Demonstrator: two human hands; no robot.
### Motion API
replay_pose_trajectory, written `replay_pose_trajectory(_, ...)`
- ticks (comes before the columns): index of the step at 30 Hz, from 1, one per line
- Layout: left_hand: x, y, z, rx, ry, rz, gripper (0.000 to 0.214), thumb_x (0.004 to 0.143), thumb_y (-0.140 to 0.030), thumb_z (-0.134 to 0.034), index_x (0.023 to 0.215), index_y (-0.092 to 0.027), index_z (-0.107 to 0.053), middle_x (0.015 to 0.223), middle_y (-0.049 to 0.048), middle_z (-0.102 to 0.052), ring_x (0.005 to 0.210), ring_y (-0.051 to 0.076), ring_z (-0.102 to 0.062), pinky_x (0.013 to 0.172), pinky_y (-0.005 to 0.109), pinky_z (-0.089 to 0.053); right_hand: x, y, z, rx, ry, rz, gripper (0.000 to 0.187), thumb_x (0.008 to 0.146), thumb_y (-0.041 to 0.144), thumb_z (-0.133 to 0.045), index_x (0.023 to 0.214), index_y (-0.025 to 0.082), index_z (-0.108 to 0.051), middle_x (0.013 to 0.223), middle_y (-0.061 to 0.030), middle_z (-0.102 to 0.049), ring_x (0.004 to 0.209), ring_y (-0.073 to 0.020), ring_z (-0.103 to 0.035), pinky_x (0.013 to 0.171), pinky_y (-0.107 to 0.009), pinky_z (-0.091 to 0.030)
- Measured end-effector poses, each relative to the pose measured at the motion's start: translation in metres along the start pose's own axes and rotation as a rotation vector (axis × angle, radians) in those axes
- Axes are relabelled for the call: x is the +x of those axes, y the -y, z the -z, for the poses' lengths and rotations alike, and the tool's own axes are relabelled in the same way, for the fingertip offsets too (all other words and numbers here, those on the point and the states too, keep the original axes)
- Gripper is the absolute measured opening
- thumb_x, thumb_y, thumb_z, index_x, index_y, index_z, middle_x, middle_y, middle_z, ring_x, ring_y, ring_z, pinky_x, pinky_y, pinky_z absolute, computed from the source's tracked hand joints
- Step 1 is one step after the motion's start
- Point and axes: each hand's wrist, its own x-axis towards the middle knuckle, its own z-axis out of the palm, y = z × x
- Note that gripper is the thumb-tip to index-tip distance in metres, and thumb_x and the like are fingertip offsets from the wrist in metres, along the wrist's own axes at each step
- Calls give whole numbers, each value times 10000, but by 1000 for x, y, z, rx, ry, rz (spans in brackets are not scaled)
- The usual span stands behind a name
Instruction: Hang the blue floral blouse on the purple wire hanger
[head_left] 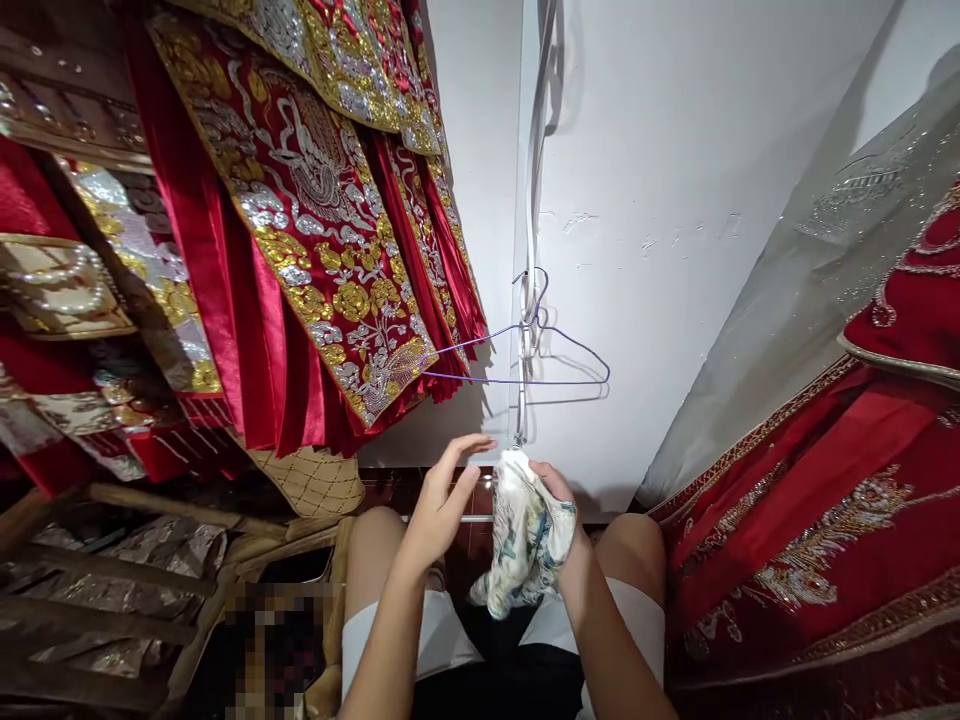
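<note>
A white floral cloth (517, 530), patterned in green, blue and yellow, hangs bunched between my knees. My right hand (564, 505) grips its right side, with part of the fingers hidden by the folds. Just left of the cloth is my left hand (448, 500), its fingers stretched out and the thumb apart, holding nothing. Above both hands a thin purple wire hanger (517, 381) hangs by a white strip (533, 180) that runs down the wall. The strip's lower end reaches the top of the cloth; whether they are joined I cannot tell.
Red garments (322, 190) with gold and silver embroidery hang at the left. Another red beaded garment (810, 520) and a sheer sparkling fabric (847, 210) hang at the right. A wooden chair (112, 500) stands at the lower left. The white wall (660, 130) is straight ahead.
</note>
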Motion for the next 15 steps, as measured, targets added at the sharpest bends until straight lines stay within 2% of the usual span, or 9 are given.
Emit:
replay_pose_trajectory(1,2,9,4,-48,29,53,388,952,-479,-596,1233,-230,-691,1199,119,-705,1230,295,-613,1071,388,-455,-1,8,-3,10,63,-88,376,756,573,-572,726,204,-639,617,-58,-646,643,-237,-651,584,-329,-499)
replay_pose_trajectory(3,5,26,10,-128,73,167,387,884,-536,-671,1091,-216,-743,1057,120,-729,1155,302,-645,995,381,-508,-2,28,-8,13,200,-259,287,713,481,-650,747,196,-652,616,-27,-643,582,-193,-608,563,-301,-479)
replay_pose_trajectory(5,8,37,15,-161,109,229,337,828,-541,-733,893,-212,-753,873,97,-719,964,293,-684,837,364,-553,-3,53,-10,-73,340,-320,213,658,361,-722,770,189,-667,639,0,-657,558,-161,-578,547,-275,-456)
replay_pose_trajectory(7,11,37,21,-126,280,229,373,834,-561,-714,756,-197,-723,745,64,-679,761,258,-654,688,333,-532,0,79,-6,-254,493,-297,209,624,271,-752,802,181,-691,697,3,-690,595,-162,-598,571,-269,-459)
replay_pose_trajectory(9,16,30,31,-14,536,216,469,896,-586,-617,671,-177,-669,666,30,-622,634,200,-572,595,282,-461,7,101,4,-486,580,-196,199,637,240,-734,823,173,-714,757,-11,-716,660,-182,-629,614,-277,-471)
replay_pose_trajectory(11,20,22,43,180,733,213,498,944,-561,-548,651,-164,-612,631,2,-564,582,149,-493,561,243,-386,20,115,19,-699,497,17,139,669,222,-687,795,174,-719,777,-18,-717,717,-191,-641,666,-281,-475)
replay_pose_trajectory(13,23,18,50,447,790,212,452,946,-492,-560,634,-164,-565,588,-18,-502,545,121,-433,552,233,-345,39,119,34,-843,279,315,135,702,210,-640,806,184,-723,837,-32,-725,807,-204,-652,743,-292,-480)
replay_pose_trajectory(15,23,19,52,625,859,251,375,928,-387,-577,624,-168,-566,567,-19,-506,518,113,-427,554,234,-357,62,115,44,-900,34,562,262,742,212,-611,974,198,-731,927,-46,-733,881,-218,-655,821,-317,-484)
